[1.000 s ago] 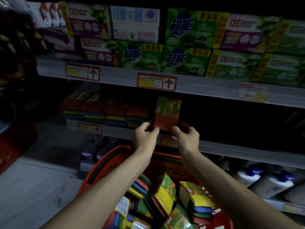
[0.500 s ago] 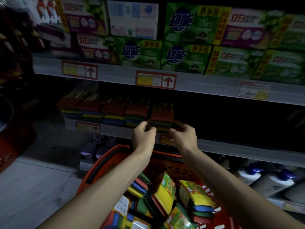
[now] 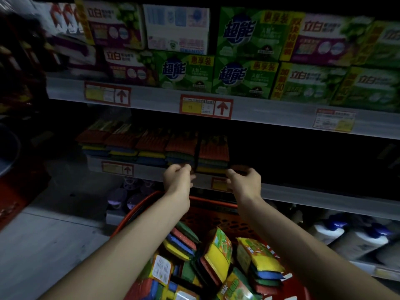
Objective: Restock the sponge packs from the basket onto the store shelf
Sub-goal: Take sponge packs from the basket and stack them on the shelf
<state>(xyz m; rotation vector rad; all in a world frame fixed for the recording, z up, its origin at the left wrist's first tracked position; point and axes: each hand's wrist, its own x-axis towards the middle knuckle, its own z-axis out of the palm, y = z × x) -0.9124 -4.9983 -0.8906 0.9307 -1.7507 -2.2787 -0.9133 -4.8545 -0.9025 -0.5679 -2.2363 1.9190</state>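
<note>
A sponge pack (image 3: 213, 152) with a red top lies flat on the dim middle shelf (image 3: 303, 193), at the right end of a row of like packs (image 3: 138, 146). My left hand (image 3: 177, 180) hovers at its front left corner with fingers loosely curled around nothing. My right hand (image 3: 245, 180) is at the front right corner, fingers apart, just off the pack. Below my arms the orange basket (image 3: 207, 215) holds several more sponge packs (image 3: 218, 252).
Green and purple detergent boxes (image 3: 244, 76) fill the shelf above, with price tags (image 3: 205, 106) on its edge. The middle shelf to the right of the row is dark and bare. White bottles (image 3: 357, 239) stand on the bottom shelf at right. Grey floor lies at left.
The pack went from upright in both hands to flat on the shelf beside the row. My hands have since spread apart and come off its front corners.
</note>
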